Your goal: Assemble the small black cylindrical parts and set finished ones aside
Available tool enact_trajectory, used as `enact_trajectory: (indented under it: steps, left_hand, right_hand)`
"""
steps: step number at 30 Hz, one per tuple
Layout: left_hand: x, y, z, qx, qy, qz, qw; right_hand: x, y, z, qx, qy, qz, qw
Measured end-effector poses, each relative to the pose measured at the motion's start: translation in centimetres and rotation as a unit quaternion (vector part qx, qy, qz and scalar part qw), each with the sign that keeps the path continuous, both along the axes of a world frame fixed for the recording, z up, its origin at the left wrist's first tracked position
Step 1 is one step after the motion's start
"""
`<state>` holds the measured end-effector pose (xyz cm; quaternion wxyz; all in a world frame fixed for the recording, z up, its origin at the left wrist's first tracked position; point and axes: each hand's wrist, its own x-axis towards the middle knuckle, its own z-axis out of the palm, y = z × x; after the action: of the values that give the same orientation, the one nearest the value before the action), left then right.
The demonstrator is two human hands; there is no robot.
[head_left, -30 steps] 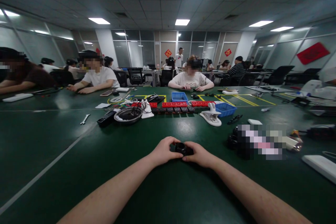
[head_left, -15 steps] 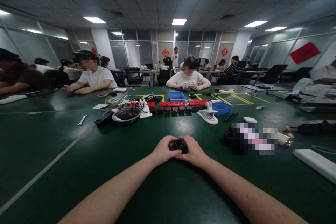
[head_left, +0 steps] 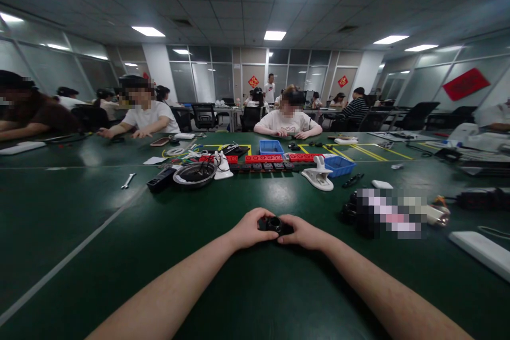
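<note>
A small black camera-like device (head_left: 274, 224) with a round, ring-shaped opening facing up is between my hands, low over the green table. My left hand (head_left: 253, 229) grips its left side, with the thumb across the near edge and the fingers behind. My right hand (head_left: 302, 232) is closed round the right side, its thumb at the near right corner and index finger along the top. My fingers hide both ends of the device. Whether its underside rests on the table I cannot tell.
Ahead lie red socket strips (head_left: 263, 159), blue bins (head_left: 338, 166), a white clamp base (head_left: 319, 175) and a round metal dish (head_left: 194, 174). A wrench (head_left: 128, 181) lies left. A white bar (head_left: 482, 255) and blurred dark items are right. Co-workers sit across the table.
My right hand has shifted a little to the right, uncovering more of the black device. My left hand keeps its grip. The view has shifted slightly.
</note>
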<state>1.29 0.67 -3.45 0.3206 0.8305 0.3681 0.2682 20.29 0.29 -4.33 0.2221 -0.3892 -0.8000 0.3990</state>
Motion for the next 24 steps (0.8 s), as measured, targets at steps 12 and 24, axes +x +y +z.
enact_trajectory:
  steps: [12,24]
  left_hand:
    - [0.6,-0.1,-0.3,-0.005,-0.017,0.016,1.0]
    - [2.0,-0.9,-1.0,0.036,-0.024,0.145,0.988]
  right_hand:
    - [-0.4,0.1,-0.8,0.06,-0.048,-0.078,0.994]
    - [-2.3,-0.9,-1.0,0.248,-0.223,-0.209,0.919]
